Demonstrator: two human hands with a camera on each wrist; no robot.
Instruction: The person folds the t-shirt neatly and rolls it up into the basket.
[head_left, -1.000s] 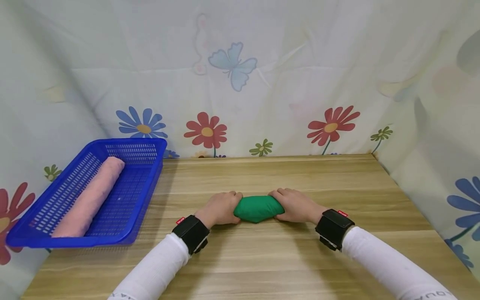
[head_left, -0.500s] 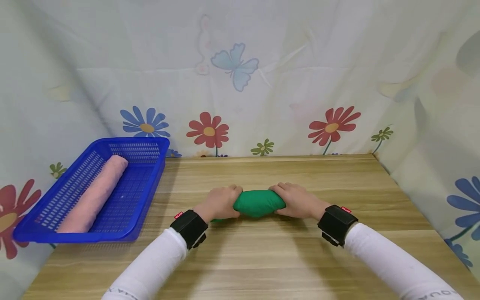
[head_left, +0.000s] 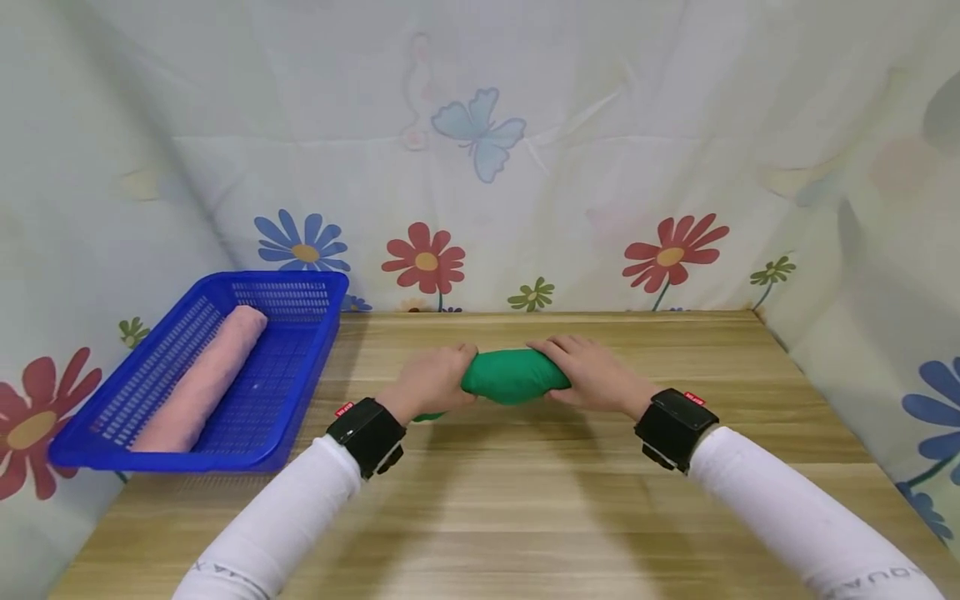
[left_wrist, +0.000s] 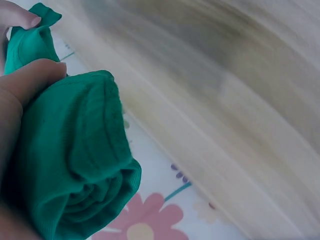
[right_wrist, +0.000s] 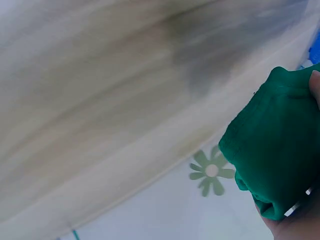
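Note:
A rolled green cloth (head_left: 513,377) is held between both hands over the wooden table. My left hand (head_left: 431,379) grips its left part, and my right hand (head_left: 596,379) grips its right part, thumbs on the near side. In the left wrist view the end of the green roll (left_wrist: 75,135) shows spiral layers and a stitched hem, with a thumb pressed along it. The right wrist view has the other end of the green cloth (right_wrist: 275,140); most of the right hand is out of that frame. A bit of green pokes out below the left hand.
A blue plastic basket (head_left: 303,379) stands on the left of the wooden table (head_left: 495,508), with a rolled pink cloth (head_left: 206,379) lying along its left side. A flower-print curtain (head_left: 570,167) borders the table at the back and sides.
Both hands have moved forward, away from the body, carrying the green roll with them. The basket and backdrop sit slightly further right in view, as the head camera has shifted.

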